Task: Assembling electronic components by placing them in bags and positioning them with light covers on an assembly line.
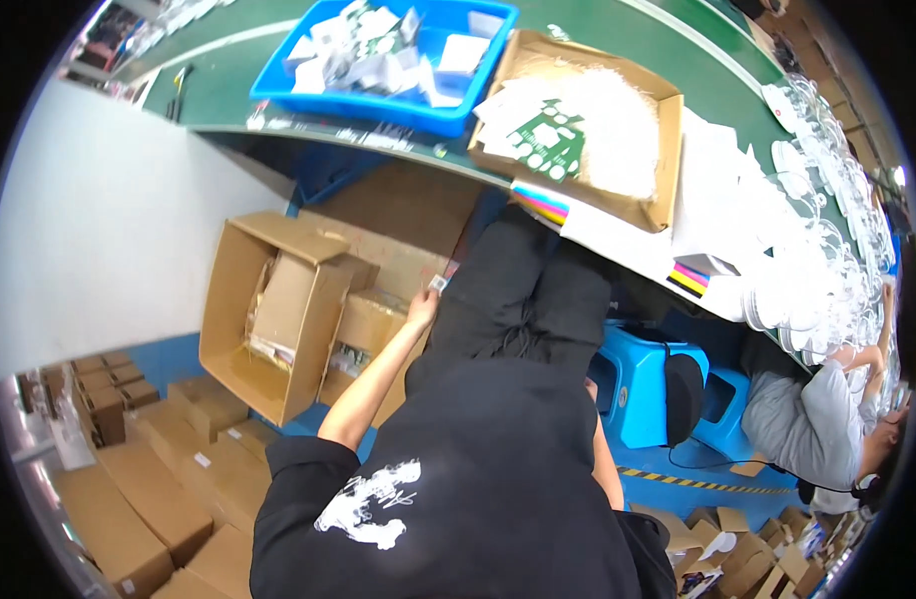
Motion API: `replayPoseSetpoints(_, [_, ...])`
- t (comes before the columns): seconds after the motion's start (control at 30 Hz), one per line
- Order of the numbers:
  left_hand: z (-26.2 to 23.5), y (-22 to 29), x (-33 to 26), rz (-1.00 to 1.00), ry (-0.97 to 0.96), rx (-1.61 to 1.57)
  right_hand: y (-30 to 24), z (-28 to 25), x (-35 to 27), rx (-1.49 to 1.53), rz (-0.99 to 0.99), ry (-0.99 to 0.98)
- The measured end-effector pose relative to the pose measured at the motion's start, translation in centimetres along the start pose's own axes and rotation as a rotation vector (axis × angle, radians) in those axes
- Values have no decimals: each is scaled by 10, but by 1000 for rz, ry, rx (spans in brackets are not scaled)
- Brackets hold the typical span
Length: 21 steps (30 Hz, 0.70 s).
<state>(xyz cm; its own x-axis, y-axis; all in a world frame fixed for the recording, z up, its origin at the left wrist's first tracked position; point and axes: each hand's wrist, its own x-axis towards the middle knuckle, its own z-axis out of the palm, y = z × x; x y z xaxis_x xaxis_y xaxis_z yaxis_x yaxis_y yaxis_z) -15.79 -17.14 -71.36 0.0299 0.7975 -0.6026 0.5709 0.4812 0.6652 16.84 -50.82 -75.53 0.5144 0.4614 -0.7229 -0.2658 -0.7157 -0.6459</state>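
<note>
Beside my left thigh, my left hand (423, 305) is closed, pinching a small white card (438, 283) with faint dark marks on it. Just left of that hand stand opened cardboard boxes (296, 349) with packing material inside. My right hand (591, 385) hangs low by my right hip, close to a blue plastic stool (638, 399). Most of it is hidden by my black shirt, so its fingers do not show.
A green workbench (214, 90) ahead carries a blue bin (378, 116) of small packets and a cardboard tray (668, 150) with green printed cards and white shredded filler. Clear plastic pieces (827, 200) pile up at right, near a seated person (802, 414). Cartons (139, 489) stack lower left.
</note>
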Motion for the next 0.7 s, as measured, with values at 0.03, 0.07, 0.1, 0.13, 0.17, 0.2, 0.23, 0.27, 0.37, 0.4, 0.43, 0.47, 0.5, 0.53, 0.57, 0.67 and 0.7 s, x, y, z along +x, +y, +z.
replayPoseSetpoints(0.03, [-50, -26, 18, 0, 60, 48, -37, 50, 2, 55, -20, -75])
replayPoseSetpoints(0.07, [-21, -17, 18, -5, -8, 42, -49, 35, 13, 56, -18, -23])
replayPoseSetpoints(0.1, [0, -14, 5, -37, -262, 51, -62, 23, 25, 60, -14, 19])
replayPoseSetpoints(0.13, [13, 16, 3, -18, -307, 60, -75, 7, 42, 70, -19, 70])
replayPoseSetpoints(0.17, [34, 53, 10, 4, -361, 73, -87, -6, 60, 79, -20, 114])
replayPoseSetpoints(0.2, [42, 80, 20, 20, -395, 98, -104, -6, 81, 98, -17, 136])
replayPoseSetpoints(0.23, [46, 100, 31, 33, -421, 121, -116, -7, 100, 115, -15, 150])
replayPoseSetpoints(0.27, [51, 120, 44, 42, -447, 142, -129, -7, 120, 128, -11, 162])
replayPoseSetpoints(0.37, [68, 194, 67, 42, -531, 197, -160, -11, 177, 150, 20, 196])
replayPoseSetpoints(0.4, [74, 221, 78, 58, -562, 203, -171, -17, 199, 152, 13, 218])
replayPoseSetpoints(0.43, [80, 248, 86, 77, -593, 203, -183, -25, 219, 150, 1, 241])
replayPoseSetpoints(0.47, [86, 274, 91, 100, -623, 197, -196, -35, 237, 145, -16, 265])
replayPoseSetpoints(0.5, [85, 289, 86, 106, -633, 187, -206, -40, 248, 131, -29, 264])
replayPoseSetpoints(0.53, [83, 303, 79, 116, -641, 174, -217, -46, 256, 115, -48, 263])
replayPoseSetpoints(0.57, [79, 315, 68, 128, -648, 157, -228, -52, 263, 98, -70, 263])
replayPoseSetpoints(0.67, [60, 354, 50, 229, -638, 117, -286, -50, 291, 79, -195, 260])
replayPoseSetpoints(0.7, [58, 352, 37, 250, -650, 97, -288, -58, 289, 60, -223, 269])
